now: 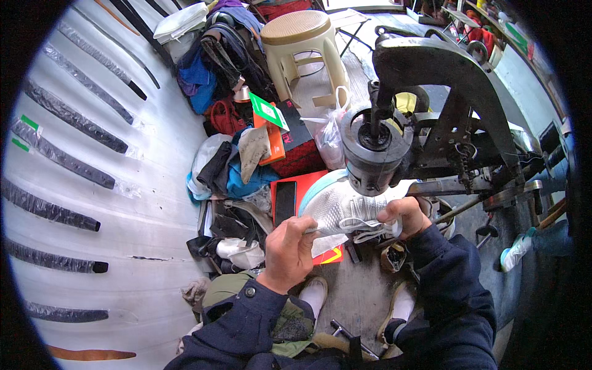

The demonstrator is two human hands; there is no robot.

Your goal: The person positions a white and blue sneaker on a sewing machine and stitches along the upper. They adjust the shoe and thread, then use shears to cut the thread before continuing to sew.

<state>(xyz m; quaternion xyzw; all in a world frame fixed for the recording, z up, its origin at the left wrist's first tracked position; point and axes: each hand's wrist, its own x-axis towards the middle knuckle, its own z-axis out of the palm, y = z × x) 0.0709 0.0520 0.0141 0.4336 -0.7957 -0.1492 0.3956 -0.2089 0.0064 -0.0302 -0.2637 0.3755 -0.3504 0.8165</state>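
A white mesh sneaker (336, 200) with a pale blue sole edge lies on its side, its toe to the left. It sits beneath the round black head (376, 148) of a cast-metal sewing machine, which hides part of the heel end. My left hand (288, 254) pinches the near edge of the toe between thumb and fingers. At the shoe's near right side, my right hand (406, 219) is closed on the upper by the loose white laces (370, 229). Whether a needle touches the shoe cannot be seen.
A black phone (285, 200) rests on a red box behind the toe. Farther back stand a plastic stool (297, 37), a plastic bag (333, 139) and piled bags and clothes (222, 55). Dark wrapped strips (74, 117) line the left wall. The machine's arm (444, 61) rises at right.
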